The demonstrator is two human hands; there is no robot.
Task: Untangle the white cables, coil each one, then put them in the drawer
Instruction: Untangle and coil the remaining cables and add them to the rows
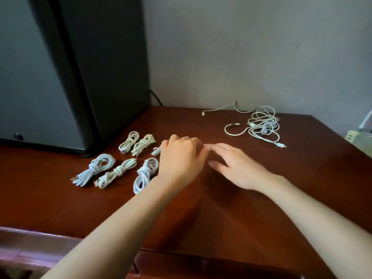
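White cables (116,172) are laid out in two groups on a reddish-brown wooden surface (261,208). Six coiled bundles (96,168), each bound round its middle, are set in two rows at the left. A seventh bundle (156,151) is mostly hidden: only its end is seen beside the thumb of the left grip (181,156). The nearest bundle of the front row is partly covered by the left wrist. The left grip is held knuckles up with its fingers curled downward, and whether it is grasping the hidden bundle cannot be told. The right grip (237,166) is released, its blurred fingers (219,150) stretched out low over the surface, their tips meeting the left grip's fingers. A loose tangle (261,125) of uncoiled cable is seen at the far right, near the wall (241,47), well apart from both grips. A dark cabinet (90,77) is stood behind the bundles, with a black cord (156,97) beside it. A pale object (358,139) is cut off by the right edge.
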